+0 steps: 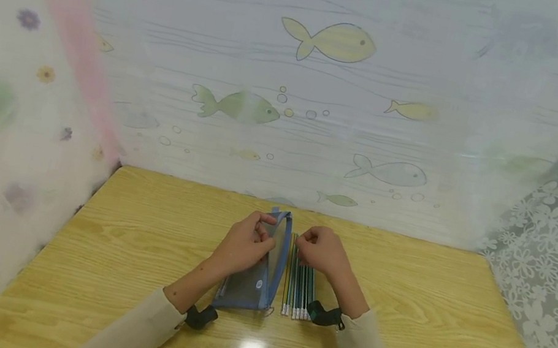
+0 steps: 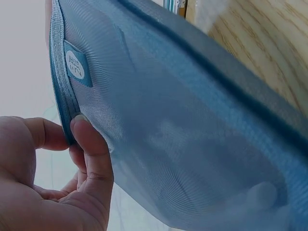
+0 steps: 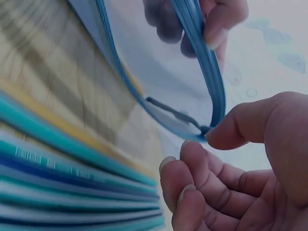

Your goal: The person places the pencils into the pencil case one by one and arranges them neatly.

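Closest to the wearer, cream cloth sleeves (image 1: 134,326) end at black wrist devices (image 1: 324,314). Past them, mid-table, a blue mesh pouch (image 1: 240,290) sits tilted, its long zippered mouth gaping toward the pencils (image 1: 299,292) on its right. Its see-through weave ripples finely, edged with ribbed, darker blue tape; a white oval marks its small label (image 2: 75,65). Slim and straight, the pencils lie in a row, striped teal, navy, white and yellow, metal-banded ends nearest. The left hand (image 1: 244,244) pinches the pouch's zipper edge. The right hand (image 1: 324,251) curls beside the mouth's far end; whether it grips anything I cannot tell. Beyond the wood-grained tabletop (image 1: 403,295) hangs a pale, fish-printed sheet (image 1: 244,56).
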The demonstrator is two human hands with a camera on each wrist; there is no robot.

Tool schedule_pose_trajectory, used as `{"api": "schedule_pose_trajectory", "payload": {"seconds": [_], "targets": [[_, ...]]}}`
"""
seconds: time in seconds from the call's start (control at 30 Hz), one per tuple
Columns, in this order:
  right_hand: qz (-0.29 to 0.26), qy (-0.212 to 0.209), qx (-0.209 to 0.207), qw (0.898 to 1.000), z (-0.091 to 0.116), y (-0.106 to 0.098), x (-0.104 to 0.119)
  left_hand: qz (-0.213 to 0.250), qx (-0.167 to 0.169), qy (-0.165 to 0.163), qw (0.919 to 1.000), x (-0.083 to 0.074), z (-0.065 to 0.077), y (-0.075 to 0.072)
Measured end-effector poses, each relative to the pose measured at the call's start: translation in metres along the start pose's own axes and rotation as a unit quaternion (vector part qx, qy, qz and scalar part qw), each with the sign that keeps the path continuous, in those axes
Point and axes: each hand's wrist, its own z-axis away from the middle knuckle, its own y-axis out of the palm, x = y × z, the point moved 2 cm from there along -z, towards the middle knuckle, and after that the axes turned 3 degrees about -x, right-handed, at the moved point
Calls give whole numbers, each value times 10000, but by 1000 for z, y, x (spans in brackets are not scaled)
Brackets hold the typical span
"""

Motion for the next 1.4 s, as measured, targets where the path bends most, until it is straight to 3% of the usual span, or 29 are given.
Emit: {"api": "schedule_pose_trajectory", "payload": {"seconds": [0.4, 0.83, 1.23, 1.4], "targets": [[431, -59, -237, 9988, 8, -22, -21, -107, -44, 67, 9999, -2, -1, -1], [1287, 319, -233, 9909, 4, -24, -40, -112, -43, -22, 9999, 0, -1, 0], [1575, 359, -311, 9864, 8, -19, -36, -67, -37, -45, 10000, 0, -1, 1], [1823, 700, -410, 9799, 10, -16, -33, -57, -35, -58, 10000, 0, -1, 1]]}}
